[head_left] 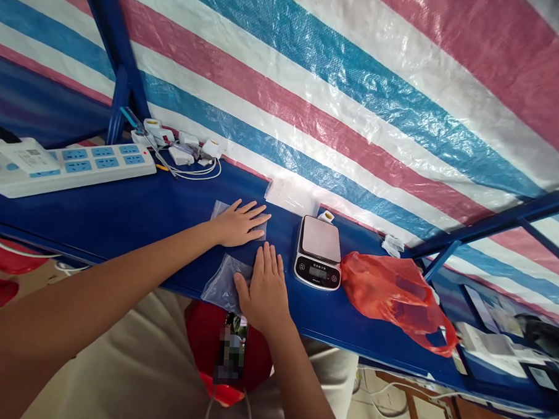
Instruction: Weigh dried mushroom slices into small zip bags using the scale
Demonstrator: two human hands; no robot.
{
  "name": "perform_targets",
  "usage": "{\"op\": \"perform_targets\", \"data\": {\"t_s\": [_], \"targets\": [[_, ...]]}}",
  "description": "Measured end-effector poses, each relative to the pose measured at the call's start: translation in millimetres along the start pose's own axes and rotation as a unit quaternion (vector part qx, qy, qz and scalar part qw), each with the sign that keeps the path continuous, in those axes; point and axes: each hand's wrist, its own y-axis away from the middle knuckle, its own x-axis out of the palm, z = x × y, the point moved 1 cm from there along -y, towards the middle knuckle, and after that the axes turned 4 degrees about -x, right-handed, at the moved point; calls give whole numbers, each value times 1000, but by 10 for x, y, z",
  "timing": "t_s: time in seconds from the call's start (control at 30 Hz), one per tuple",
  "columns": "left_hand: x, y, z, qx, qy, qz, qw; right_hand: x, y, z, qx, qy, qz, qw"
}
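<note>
My left hand (239,223) lies flat with its fingers spread on a small clear plastic bag (219,210) on the blue shelf (121,218). My right hand (264,289) rests palm down, fingers stretched out together, on a second clear plastic bag (223,284) near the shelf's front edge. The two hands lie close together, just left of a small digital scale (319,251). Neither hand grips anything.
An orange plastic bag (396,292) lies right of the scale. A white and blue power strip (68,166) sits at the far left, with white chargers and cables (184,153) behind it. A striped tarp (359,83) forms the back wall. More white items lie lower right.
</note>
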Motion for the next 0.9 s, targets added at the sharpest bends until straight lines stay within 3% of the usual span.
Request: {"op": "perform_targets", "data": {"t_s": [0.1, 0.17, 0.27, 0.33, 0.43, 0.57, 0.63, 0.73, 0.9], "targets": [[-172, 6, 64, 1, 6, -5, 1000, -67, -77, -65, -30, -13, 23, 999], [-357, 126, 66, -11, 17, -73, 997, -94, -133, -102, -40, -25, 41, 998], [-522, 534, -75, -55, 58, -206, 975, -86, -210, -158, -51, -32, 49, 997], [-418, 876, -269, -56, 94, -212, 971, -90, -257, -210, -58, -33, 34, 997], [1, 1279, -582, -4, 82, -151, 985, -196, -293, -282, -61, -90, 18, 994], [458, 1445, -742, -9, 4, -137, 991, -402, -165, -156, -23, -138, -41, 989], [518, 1437, -729, -3, -17, -140, 990, -378, -29, 17, -45, -95, -54, 993], [499, 1432, -673, 7, -25, -156, 987, -173, 166, 191, -103, -27, -13, 994], [470, 1499, -527, -11, -35, -169, 985, -24, 356, -6, -44, 36, -4, 998]]}}
